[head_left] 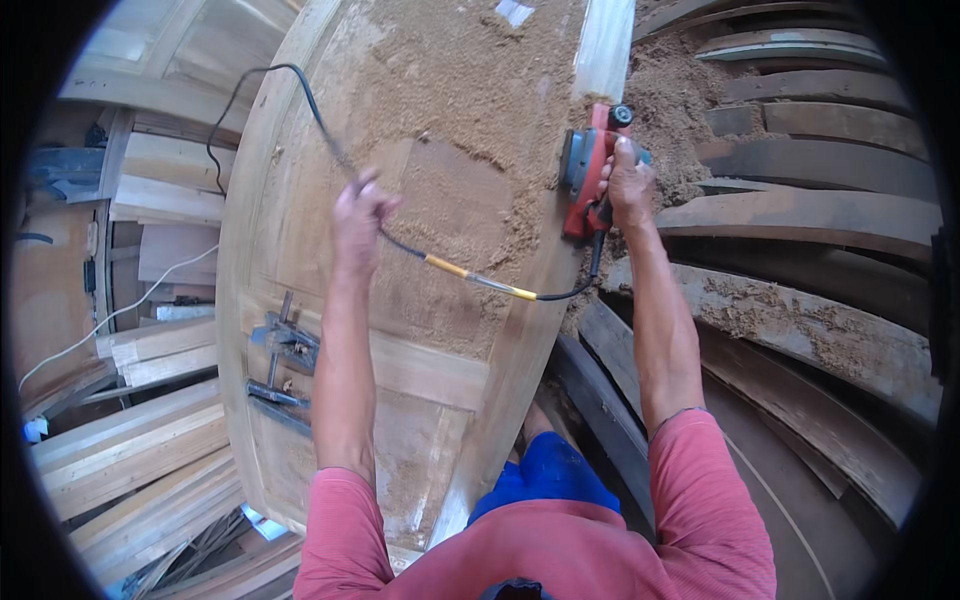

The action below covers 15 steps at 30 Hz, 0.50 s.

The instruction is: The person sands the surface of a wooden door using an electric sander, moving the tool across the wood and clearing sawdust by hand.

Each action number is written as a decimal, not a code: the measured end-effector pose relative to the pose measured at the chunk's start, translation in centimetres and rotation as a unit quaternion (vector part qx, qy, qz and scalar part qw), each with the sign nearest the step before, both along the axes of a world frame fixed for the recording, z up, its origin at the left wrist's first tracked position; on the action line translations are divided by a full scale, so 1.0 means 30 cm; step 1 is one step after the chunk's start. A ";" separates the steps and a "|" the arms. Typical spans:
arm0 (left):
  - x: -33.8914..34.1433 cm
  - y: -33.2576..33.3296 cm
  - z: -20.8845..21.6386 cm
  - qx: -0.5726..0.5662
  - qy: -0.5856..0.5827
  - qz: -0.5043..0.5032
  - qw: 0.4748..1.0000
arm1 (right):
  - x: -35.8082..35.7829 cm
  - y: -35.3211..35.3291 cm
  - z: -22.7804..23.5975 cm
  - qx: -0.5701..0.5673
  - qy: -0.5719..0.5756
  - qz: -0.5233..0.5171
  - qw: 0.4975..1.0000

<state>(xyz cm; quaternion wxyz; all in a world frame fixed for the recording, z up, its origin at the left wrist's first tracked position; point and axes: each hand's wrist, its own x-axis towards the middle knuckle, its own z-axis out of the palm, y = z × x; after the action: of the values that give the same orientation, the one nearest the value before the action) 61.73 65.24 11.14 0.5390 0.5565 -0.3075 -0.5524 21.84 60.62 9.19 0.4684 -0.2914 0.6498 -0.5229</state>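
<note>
Gripping from above suits planer (pixel 594 160), likely heavy, rigid; right fingers (pixel 627 168) wrap it, left fingers (pixel 372 193) clutch cord (pixel 404 246), likely bendy.

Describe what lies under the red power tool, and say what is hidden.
Under the red power tool is the right-hand rail of the panelled door, wood showing beyond both ends. The tool's underside and the wood beneath are hidden.
</note>
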 end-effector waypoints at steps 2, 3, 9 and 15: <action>0.391 0.091 -0.198 0.039 0.126 0.170 0.977 | 0.106 -0.028 -0.020 -0.041 0.001 0.035 0.999; 0.288 0.063 -0.157 -0.002 0.142 0.163 0.976 | 0.047 -0.026 -0.022 -0.032 0.025 0.026 0.999; -0.135 0.161 0.449 -0.311 0.067 -0.093 0.944 | -0.054 0.001 -0.008 0.019 0.037 -0.006 0.999; 0.181 0.294 -0.074 0.069 0.191 0.092 0.975 | -0.030 -0.025 0.002 0.044 0.049 -0.007 0.998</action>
<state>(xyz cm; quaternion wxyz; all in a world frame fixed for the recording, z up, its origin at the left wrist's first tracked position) 67.15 74.05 8.92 0.5969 0.5025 -0.1075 -0.6161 20.93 59.87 9.25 0.4446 -0.2910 0.6966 -0.4821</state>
